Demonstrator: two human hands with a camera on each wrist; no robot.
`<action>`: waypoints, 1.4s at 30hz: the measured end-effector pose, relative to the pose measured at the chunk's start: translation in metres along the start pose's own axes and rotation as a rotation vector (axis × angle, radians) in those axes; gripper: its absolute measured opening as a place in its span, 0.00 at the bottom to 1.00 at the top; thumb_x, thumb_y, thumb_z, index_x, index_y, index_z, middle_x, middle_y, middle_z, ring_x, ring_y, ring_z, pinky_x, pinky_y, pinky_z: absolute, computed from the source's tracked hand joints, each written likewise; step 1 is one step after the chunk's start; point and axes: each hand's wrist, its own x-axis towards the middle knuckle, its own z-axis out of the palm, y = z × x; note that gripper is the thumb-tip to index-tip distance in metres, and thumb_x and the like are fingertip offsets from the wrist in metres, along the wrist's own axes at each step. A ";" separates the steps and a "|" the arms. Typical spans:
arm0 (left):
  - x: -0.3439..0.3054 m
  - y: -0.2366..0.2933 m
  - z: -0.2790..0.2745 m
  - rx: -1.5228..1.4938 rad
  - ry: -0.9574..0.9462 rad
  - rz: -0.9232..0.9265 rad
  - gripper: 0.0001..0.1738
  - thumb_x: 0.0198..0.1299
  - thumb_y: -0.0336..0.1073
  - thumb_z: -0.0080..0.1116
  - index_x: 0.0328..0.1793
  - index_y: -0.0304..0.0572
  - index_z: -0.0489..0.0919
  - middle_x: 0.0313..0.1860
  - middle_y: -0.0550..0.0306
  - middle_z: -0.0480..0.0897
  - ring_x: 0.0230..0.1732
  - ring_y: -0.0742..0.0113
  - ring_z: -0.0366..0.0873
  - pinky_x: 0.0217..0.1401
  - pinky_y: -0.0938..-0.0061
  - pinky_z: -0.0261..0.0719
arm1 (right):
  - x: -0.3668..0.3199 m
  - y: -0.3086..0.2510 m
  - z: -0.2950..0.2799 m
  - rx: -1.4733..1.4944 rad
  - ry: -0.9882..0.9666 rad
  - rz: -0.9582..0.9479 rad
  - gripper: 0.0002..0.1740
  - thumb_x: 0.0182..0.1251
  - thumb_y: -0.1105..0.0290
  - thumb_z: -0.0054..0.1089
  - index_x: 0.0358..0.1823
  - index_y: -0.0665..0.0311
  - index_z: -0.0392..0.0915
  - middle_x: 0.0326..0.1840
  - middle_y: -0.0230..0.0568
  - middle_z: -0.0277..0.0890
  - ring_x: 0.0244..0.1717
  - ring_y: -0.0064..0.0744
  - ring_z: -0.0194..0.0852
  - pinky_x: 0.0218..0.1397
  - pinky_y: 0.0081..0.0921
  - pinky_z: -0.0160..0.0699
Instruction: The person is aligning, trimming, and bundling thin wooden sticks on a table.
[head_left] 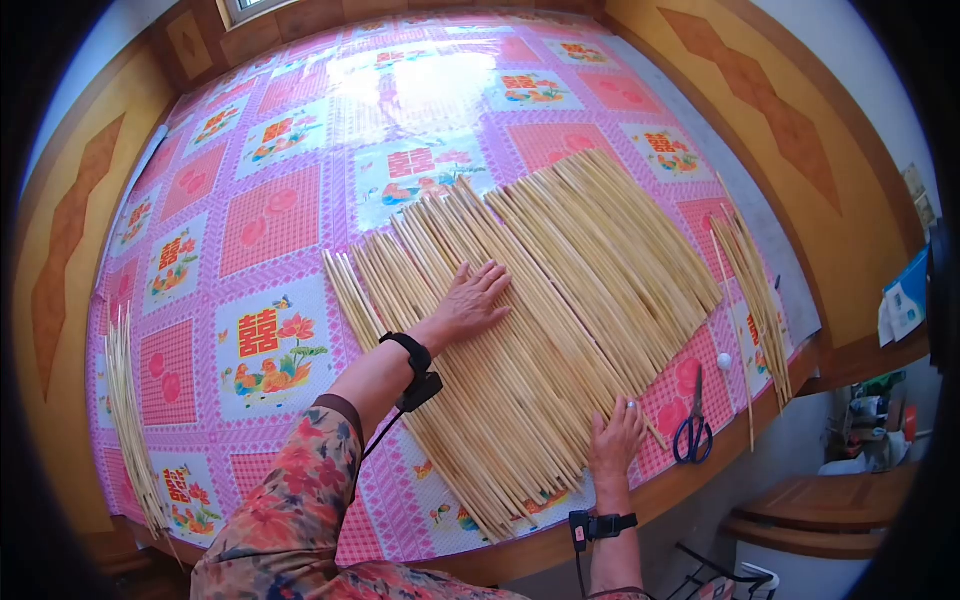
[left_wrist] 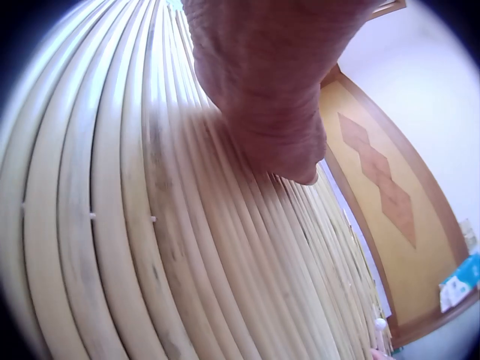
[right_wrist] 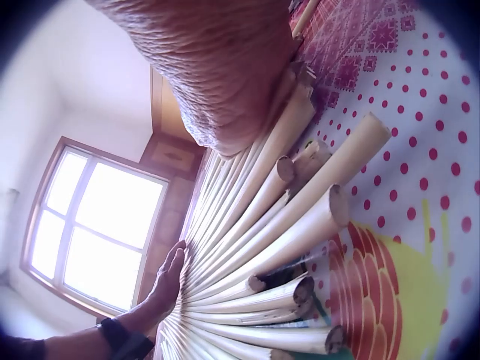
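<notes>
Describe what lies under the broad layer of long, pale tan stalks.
Under the stalks is a shiny pink, white and purple patterned sheet, showing around their edges. The part beneath their middle is covered, so its print there cannot be made out.

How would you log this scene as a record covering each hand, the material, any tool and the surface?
Left hand: rests on the laid-out stalks, fingers extended
Right hand: touches the stalks' near ends
Material: side-by-side pale stalks
Side bundles: left bundle, right bundle
Tool: scissors, unheld, near right hand
Surface: pink patterned cover
</notes>
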 end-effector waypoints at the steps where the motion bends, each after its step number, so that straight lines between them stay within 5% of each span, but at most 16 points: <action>1: 0.004 0.001 0.002 -0.003 0.071 0.021 0.35 0.60 0.53 0.40 0.68 0.41 0.54 0.71 0.52 0.49 0.73 0.57 0.40 0.71 0.54 0.32 | -0.001 0.000 0.000 0.004 0.000 -0.003 0.30 0.58 0.54 0.51 0.58 0.65 0.61 0.60 0.49 0.60 0.62 0.47 0.53 0.61 0.46 0.51; 6: 0.022 0.009 0.011 0.029 0.197 0.068 0.34 0.60 0.53 0.40 0.68 0.41 0.56 0.71 0.51 0.49 0.72 0.56 0.41 0.71 0.53 0.33 | 0.001 -0.001 -0.006 0.070 0.026 -0.017 0.26 0.60 0.58 0.50 0.56 0.65 0.64 0.58 0.51 0.61 0.60 0.49 0.55 0.61 0.44 0.53; 8: 0.030 0.010 0.018 0.008 0.113 0.042 0.33 0.60 0.53 0.40 0.67 0.41 0.57 0.70 0.52 0.52 0.72 0.57 0.42 0.71 0.55 0.32 | 0.003 0.014 -0.009 0.235 0.108 -0.058 0.21 0.60 0.64 0.49 0.54 0.63 0.67 0.54 0.50 0.65 0.57 0.47 0.58 0.58 0.40 0.57; 11: 0.032 0.012 0.019 0.043 0.120 0.035 0.33 0.61 0.53 0.39 0.69 0.44 0.55 0.71 0.53 0.52 0.72 0.58 0.42 0.71 0.56 0.34 | 0.007 0.045 -0.025 0.213 0.110 0.087 0.16 0.60 0.69 0.49 0.50 0.61 0.70 0.46 0.46 0.69 0.52 0.43 0.63 0.54 0.37 0.60; 16: 0.031 0.012 0.021 0.086 0.138 0.063 0.33 0.61 0.52 0.39 0.68 0.44 0.55 0.70 0.53 0.52 0.72 0.58 0.43 0.71 0.56 0.35 | -0.006 0.084 -0.020 0.078 0.067 -0.013 0.14 0.53 0.70 0.56 0.44 0.59 0.73 0.40 0.37 0.72 0.47 0.36 0.67 0.51 0.34 0.62; 26: 0.028 0.015 0.022 0.110 0.150 0.030 0.32 0.61 0.52 0.40 0.67 0.43 0.57 0.70 0.53 0.52 0.72 0.58 0.44 0.71 0.57 0.35 | -0.010 0.112 -0.026 0.151 0.026 -0.096 0.10 0.50 0.73 0.57 0.36 0.58 0.73 0.31 0.40 0.66 0.40 0.41 0.65 0.43 0.33 0.66; 30: 0.024 0.010 0.020 0.067 0.173 0.069 0.32 0.60 0.53 0.41 0.66 0.43 0.58 0.70 0.51 0.52 0.72 0.57 0.44 0.72 0.59 0.35 | -0.023 0.140 -0.037 0.362 0.088 0.143 0.07 0.55 0.75 0.53 0.36 0.64 0.70 0.34 0.45 0.67 0.39 0.46 0.68 0.41 0.35 0.68; 36: 0.026 0.012 0.019 0.063 0.162 0.061 0.32 0.60 0.52 0.41 0.67 0.43 0.57 0.70 0.52 0.52 0.72 0.56 0.44 0.72 0.59 0.35 | -0.045 0.166 -0.082 0.555 0.210 0.354 0.06 0.59 0.76 0.50 0.38 0.65 0.70 0.34 0.44 0.69 0.37 0.37 0.71 0.41 0.28 0.69; 38: 0.026 0.015 0.018 0.058 0.146 0.058 0.32 0.60 0.51 0.41 0.67 0.44 0.57 0.70 0.52 0.52 0.72 0.56 0.44 0.72 0.59 0.35 | -0.042 0.175 -0.080 0.644 0.266 0.569 0.05 0.60 0.76 0.49 0.38 0.67 0.69 0.32 0.44 0.69 0.36 0.35 0.70 0.41 0.28 0.68; 42: 0.026 0.023 0.008 0.046 0.103 0.023 0.32 0.60 0.51 0.41 0.67 0.43 0.57 0.70 0.52 0.52 0.72 0.57 0.43 0.72 0.59 0.35 | -0.012 0.218 -0.056 0.427 0.382 0.500 0.06 0.59 0.78 0.48 0.38 0.68 0.69 0.34 0.46 0.70 0.36 0.39 0.69 0.42 0.31 0.68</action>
